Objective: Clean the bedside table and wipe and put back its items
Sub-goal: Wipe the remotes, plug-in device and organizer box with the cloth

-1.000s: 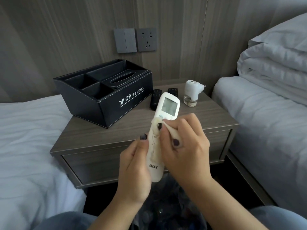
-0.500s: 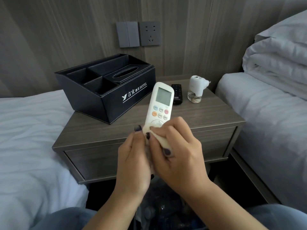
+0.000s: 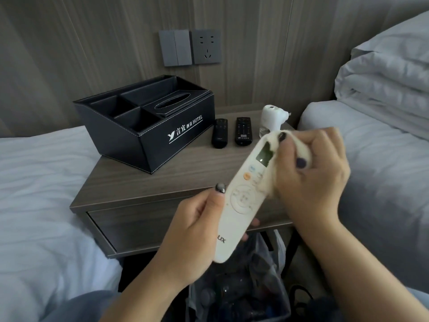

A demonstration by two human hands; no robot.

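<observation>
Head view: the left hand grips the lower half of the white remote control, thumb along its left edge and fingers curled underneath, holding it tilted in the air in front of the bedside table, top end pointing up and to the right. The right hand is bunched around a small white cloth, pinching it and pressing it onto the remote's screen end; the cloth covers part of the display and trails down the remote's right side.

Behind them, on the wood-grain tabletop, a black leatherette organizer box with a tissue slot and hotel lettering sits at the back left. Just right of it, two black remotes lie side by side, near each other but apart. Beyond those, a white plug-in vaporizer stands at the back right corner, partly hidden by the cloth.

On the wall, a grey switch plate sits next to a grey socket. White bedding lies on either side, with a folded duvet on the right bed. Below the hands there's a bin lined with a clear plastic bag; its contents are too dark to make out.
</observation>
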